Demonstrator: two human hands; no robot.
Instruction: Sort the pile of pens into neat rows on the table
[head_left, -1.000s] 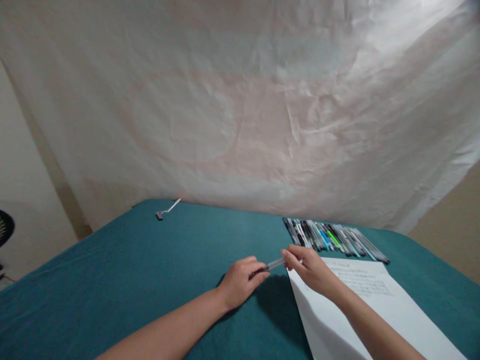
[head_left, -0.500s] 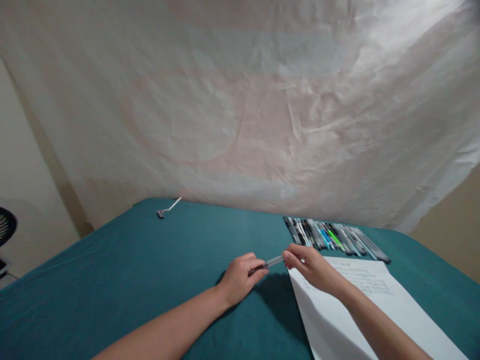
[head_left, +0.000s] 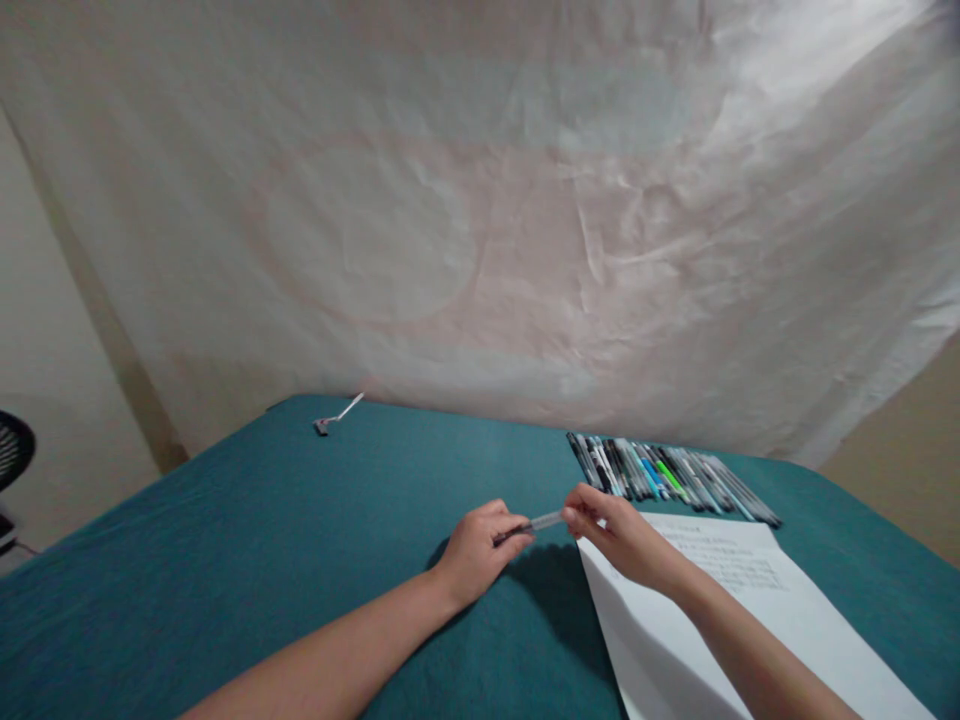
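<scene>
A slim pen (head_left: pixel 546 521) with a clear barrel and a dark end spans the gap between my two hands. My left hand (head_left: pixel 482 550) is closed around its dark end. At the other end, my right hand (head_left: pixel 611 528) pinches the clear barrel between thumb and fingers. Beneath the right hand and forearm lies a white sheet of paper (head_left: pixel 667 640) with lines of handwriting near its top. Whether the pen's cap is on cannot be made out.
Several pens and markers (head_left: pixel 667 475) lie side by side in a row behind the paper. A razor (head_left: pixel 322 427) rests at the far left of the green-covered table (head_left: pixel 300 530). A pale sheet (head_left: pixel 480 220) hangs behind. Part of a fan (head_left: pixel 13 450) shows at the left edge.
Both hands have shifted very slightly to the left with the pen between them. The other things lie where they were.
</scene>
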